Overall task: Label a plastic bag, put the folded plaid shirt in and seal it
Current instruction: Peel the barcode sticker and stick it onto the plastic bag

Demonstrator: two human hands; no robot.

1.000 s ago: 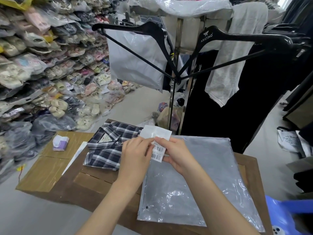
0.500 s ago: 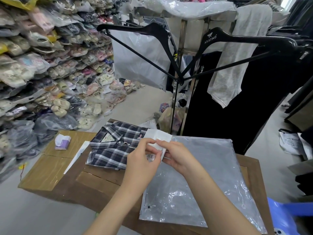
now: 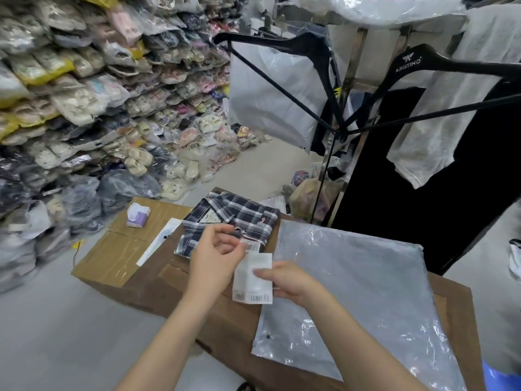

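A folded dark plaid shirt (image 3: 225, 218) lies on a brown cardboard box (image 3: 180, 280). To its right a clear plastic bag (image 3: 363, 300) lies flat on the box. My left hand (image 3: 214, 258) pinches a small barcode label (image 3: 251, 246) between thumb and fingers, just over the shirt's near edge. My right hand (image 3: 287, 280) holds a white backing sheet (image 3: 252, 277) with more barcode labels along its lower edge, at the bag's left side.
A lower cardboard box (image 3: 118, 249) at the left carries a small purple-and-white packet (image 3: 138, 214) and a white paper strip (image 3: 159, 239). Bagged shoes are piled along the left wall (image 3: 84, 94). A metal rack with black hangers (image 3: 335, 108) and hanging clothes stands behind the boxes.
My hands have drawn apart: the left one has pulled one label off the sheet and the right one has lowered the sheet toward me. The camera has turned to the left.
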